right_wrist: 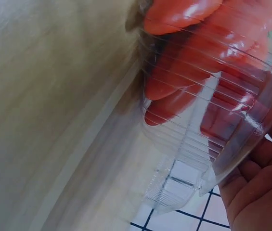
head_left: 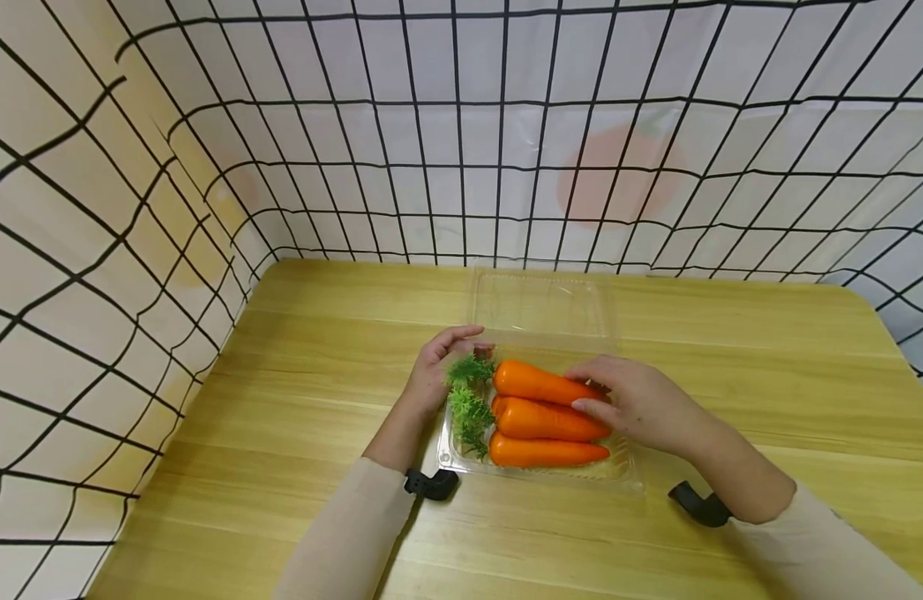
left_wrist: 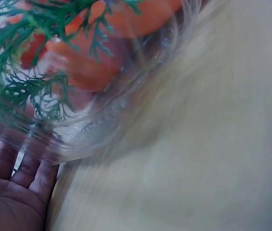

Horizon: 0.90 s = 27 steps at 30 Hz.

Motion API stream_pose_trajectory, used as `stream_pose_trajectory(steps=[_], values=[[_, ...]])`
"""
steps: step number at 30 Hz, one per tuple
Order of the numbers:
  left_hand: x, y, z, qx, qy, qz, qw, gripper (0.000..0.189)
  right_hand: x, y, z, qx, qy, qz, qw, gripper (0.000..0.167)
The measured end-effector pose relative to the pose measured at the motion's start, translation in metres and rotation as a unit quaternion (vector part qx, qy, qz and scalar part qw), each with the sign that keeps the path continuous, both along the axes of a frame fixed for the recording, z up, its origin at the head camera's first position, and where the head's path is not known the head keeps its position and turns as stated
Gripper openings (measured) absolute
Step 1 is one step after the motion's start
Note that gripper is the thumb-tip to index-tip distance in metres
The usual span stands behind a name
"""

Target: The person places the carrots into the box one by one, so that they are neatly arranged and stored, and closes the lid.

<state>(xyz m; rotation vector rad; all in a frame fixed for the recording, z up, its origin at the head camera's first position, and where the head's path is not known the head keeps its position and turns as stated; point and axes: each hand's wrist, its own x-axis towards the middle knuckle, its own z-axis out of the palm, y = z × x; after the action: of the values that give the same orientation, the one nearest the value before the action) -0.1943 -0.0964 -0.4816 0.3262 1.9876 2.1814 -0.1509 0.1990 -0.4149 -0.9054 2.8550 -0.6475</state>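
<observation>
Several orange carrots (head_left: 547, 452) with green leafy tops (head_left: 469, 408) lie side by side in a clear plastic container (head_left: 445, 457), their tips to the right. At its back-left corner my left hand (head_left: 431, 375) rests with extended fingers against the wall; the left wrist view shows those fingers (left_wrist: 27, 168) partly behind the plastic. From the right, my right hand (head_left: 641, 404) reaches over the rim and pinches the tapered end of the rearmost carrot (head_left: 532, 381) between thumb and fingers. Its fingertips are hidden in the right wrist view. Something dark red (right_wrist: 227, 103) sits at the container's back.
The container's hinged clear lid (head_left: 540, 304) lies folded back behind it on the wooden table (head_left: 319, 358). A black wire grid (head_left: 431, 167) stands along the table's back and left side, with pale sheeting behind it. Each wrist carries a black strap mount (head_left: 435, 485).
</observation>
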Motion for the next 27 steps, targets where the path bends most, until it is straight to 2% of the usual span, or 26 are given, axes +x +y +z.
stream_pose_trajectory(steps=[5, 10, 13, 16, 22, 27], values=[[0.000, -0.001, 0.000, -0.021, 0.027, 0.001, 0.9994, 0.037, 0.000, -0.001, 0.000, 0.019, 0.005, 0.006, 0.9998, 0.028], [0.000, -0.001, 0.000, -0.022, 0.029, -0.002, 0.9993, 0.037, 0.001, -0.002, 0.002, 0.022, 0.001, 0.000, 0.9998, 0.027], [0.000, 0.000, -0.001, -0.019, 0.026, 0.000, 0.9995, 0.037, 0.002, -0.002, 0.003, 0.004, -0.011, -0.006, 0.9999, 0.027], [-0.001, 0.000, -0.001, -0.016, 0.026, 0.001, 0.9995, 0.038, 0.002, 0.001, 0.004, -0.025, -0.044, -0.024, 0.9984, 0.029], [-0.001, 0.000, -0.002, -0.019, 0.023, 0.007, 0.9995, 0.038, -0.001, 0.009, 0.005, -0.098, -0.133, -0.070, 0.9839, 0.036], [-0.001, -0.001, -0.001, -0.015, 0.022, 0.017, 0.9995, 0.038, -0.003, 0.017, 0.007, -0.166, -0.150, -0.100, 0.9696, 0.036]])
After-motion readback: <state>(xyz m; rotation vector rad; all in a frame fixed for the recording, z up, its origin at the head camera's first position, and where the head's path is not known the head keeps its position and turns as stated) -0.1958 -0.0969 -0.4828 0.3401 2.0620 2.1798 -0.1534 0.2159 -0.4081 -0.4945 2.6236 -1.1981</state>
